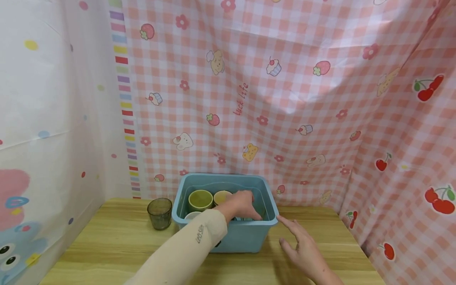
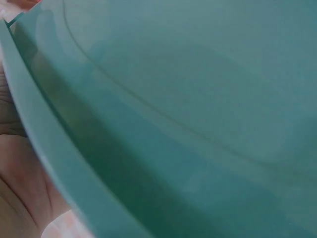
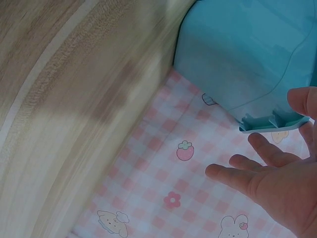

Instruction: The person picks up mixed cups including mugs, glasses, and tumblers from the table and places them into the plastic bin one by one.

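A blue plastic bin (image 1: 242, 236) stands on the table with several cups inside. My left hand (image 1: 243, 204) reaches over its front rim, palm down, fingers lowered among the contents. The fingertips are hidden, and I cannot tell whether they grip anything. Left of that hand are a green cup (image 1: 200, 200), a cream-yellow cup (image 1: 221, 196) and a white-rimmed cup (image 1: 192, 215). Some clear glass shows below the fingers. At the bin's front right corner my right hand (image 1: 303, 246) has its fingers spread, a fingertip right at the rim, holding nothing.
A dark smoky glass (image 1: 160, 213) stands on the wooden table (image 1: 107, 245), just left of the bin. Behind the table hangs a pink checked cloth (image 1: 249, 99). A dotted white cloth (image 1: 89, 118) is on the left, and a cherry-print cloth (image 1: 409, 166) on the right.
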